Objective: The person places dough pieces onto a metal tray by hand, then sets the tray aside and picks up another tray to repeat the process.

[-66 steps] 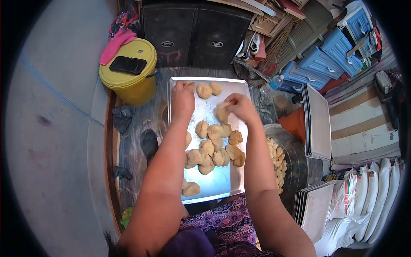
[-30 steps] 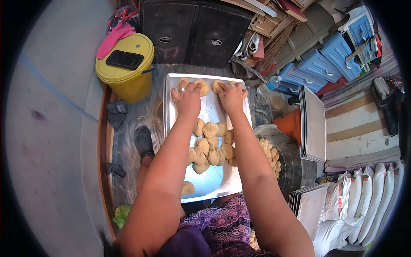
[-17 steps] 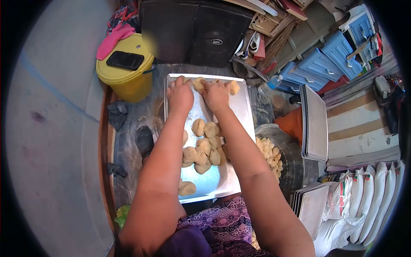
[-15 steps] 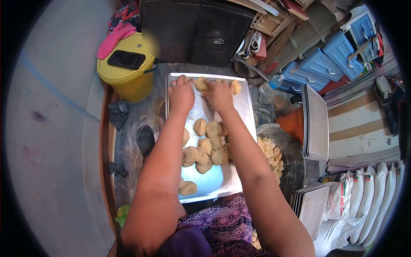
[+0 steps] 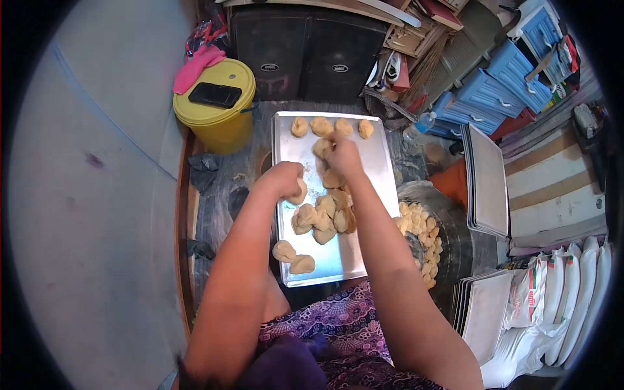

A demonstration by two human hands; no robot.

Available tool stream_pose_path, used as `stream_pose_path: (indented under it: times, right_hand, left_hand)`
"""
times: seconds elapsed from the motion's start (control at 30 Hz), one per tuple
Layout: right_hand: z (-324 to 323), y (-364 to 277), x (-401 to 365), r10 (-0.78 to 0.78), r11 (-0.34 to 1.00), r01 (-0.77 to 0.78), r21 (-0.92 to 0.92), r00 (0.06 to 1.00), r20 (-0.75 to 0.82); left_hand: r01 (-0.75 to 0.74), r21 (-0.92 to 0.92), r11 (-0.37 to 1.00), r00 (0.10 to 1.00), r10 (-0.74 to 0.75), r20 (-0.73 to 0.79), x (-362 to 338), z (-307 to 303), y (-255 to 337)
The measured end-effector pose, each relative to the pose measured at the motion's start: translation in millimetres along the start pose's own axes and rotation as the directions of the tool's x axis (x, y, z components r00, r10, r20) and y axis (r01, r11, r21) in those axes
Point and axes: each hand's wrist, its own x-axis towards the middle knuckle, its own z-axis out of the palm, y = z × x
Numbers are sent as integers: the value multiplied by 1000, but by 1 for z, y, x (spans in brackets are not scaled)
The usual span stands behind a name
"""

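Observation:
A metal tray (image 5: 383,240) lies in front of me. Along its far edge sit several dough pieces (image 5: 321,125) in a row. My left hand (image 5: 285,181) is closed on a dough piece (image 5: 298,193) near the tray's left edge. Below that row, my right hand (image 5: 341,156) pinches another dough piece (image 5: 321,149). More pieces (image 5: 324,218) are heaped at the tray's middle, some touching or overlapping. Two others (image 5: 302,264) lie near the close left corner.
Right of the tray stands a large tub (image 5: 455,244) with many dough pieces. A yellow bucket (image 5: 218,133) bearing a phone (image 5: 215,95) is at the far left. Stacked trays (image 5: 486,179) and white sacks (image 5: 572,302) are on the right.
Both hands have come back from the tray's far edge toward the heap. The far row of dough is now uncovered, and each hand has taken hold of a piece. The view has shifted slightly.

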Motion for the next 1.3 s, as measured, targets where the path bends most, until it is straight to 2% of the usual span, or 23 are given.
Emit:
stream_pose_path:
  times: [0.07, 0.1, 0.13, 0.17, 0.27, 0.33, 0.37, 0.43, 0.5, 0.53, 0.57, 0.63, 0.67, 0.77, 0.83, 0.9, 0.97, 1.03, 1.1, 1.13, 1.17, 1.23, 1.3]
  right_hand:
    - [8, 6, 1, -18, 998, 21, -65, 999, 43]
    - [11, 10, 3, -35, 991, 47, -127, 995, 96]
    - [12, 17, -2, -166, 978, 161, -134, 986, -27]
    - [1, 11, -13, -165, 977, 160, -139, 986, -29]
    - [-22, 3, -44, -44, 920, 104, -378, 985, 165]
    - [-24, 17, -50, -75, 918, 167, -360, 964, 254]
    - [-26, 21, -50, -120, 916, 236, -324, 933, 339]
    - [-25, 28, -40, -129, 964, 176, -201, 966, 226]
    - [-29, 17, -30, 73, 996, -59, 61, 963, -259]
    - [-29, 11, -27, 29, 1000, -27, 11, 919, -392]
    - [-24, 17, -20, 30, 1000, -29, 8, 920, -390]
    - [-6, 42, -6, -101, 986, 51, -156, 939, -329]
    - [-1, 45, -7, -36, 969, -6, -247, 985, -169]
    - [0, 52, -8, -96, 945, 63, -322, 992, -87]
    - [-15, 48, -14, -38, 965, 27, -260, 999, -39]
    - [-32, 39, -21, 9, 982, -7, -190, 1000, 8]
    - [-45, 41, -32, 33, 988, -45, -148, 996, -80]
    - [-50, 48, -46, 22, 990, -20, -137, 1000, 13]
    - [-51, 54, -58, -51, 987, 95, -132, 951, 304]
    - [-52, 58, -59, -39, 998, 52, -38, 960, 277]
    - [-56, 63, -56, -41, 998, 52, -34, 962, 270]
    - [-62, 71, -45, 144, 978, -136, 157, 989, -37]
    - [-62, 71, -27, 69, 973, 41, 228, 889, -453]
  left_hand:
    - [-28, -61, 998, 912, 0, -411, 4, 12, 0]
    - [-35, -59, 998, 911, 7, -412, 6, 14, 3]
    - [-21, -118, 993, 824, -50, -565, 10, 16, 5]
    - [-17, -181, 983, 711, -116, -693, 12, 17, 8]
    - [-44, -195, 980, 719, -105, -687, 21, 15, 0]
    - [-57, -201, 978, 741, -94, -665, 26, 23, -4]
    - [-76, -88, 993, 726, -5, -688, 23, 23, 0]
    - [-87, 23, 996, 702, 78, -708, 24, 19, 3]
    - [20, 119, 993, 753, 63, -655, 28, 21, 6]
    - [21, 113, 993, 755, 59, -653, 30, 23, 10]
    - [-15, 158, 987, 710, 122, -694, 31, 25, 14]
    - [-49, 206, 977, 661, 187, -727, 36, 29, 18]
    - [-111, 247, 963, 688, 254, -680, 41, 33, 18]
    - [-154, 253, 955, 766, 277, -580, 52, 36, 18]
    - [-75, 333, 940, 845, 238, -479, 52, 30, 24]
    - [-85, 354, 931, 822, 266, -503, 53, 35, 22]
    - [-85, 379, 922, 795, 292, -532, 51, 34, 19]
    - [-29, 277, 961, 736, 208, -644, 43, 26, 22]
    - [45, 191, 981, 763, 90, -640, 27, 7, 30]
    - [125, 102, 987, 776, -33, -630, 22, 2, 32]
    - [121, 110, 987, 775, -25, -631, 23, -1, 30]
    - [222, -164, 961, 806, -276, -524, 21, -6, 24]
    - [198, -142, 970, 834, -243, -495, 22, -4, 19]
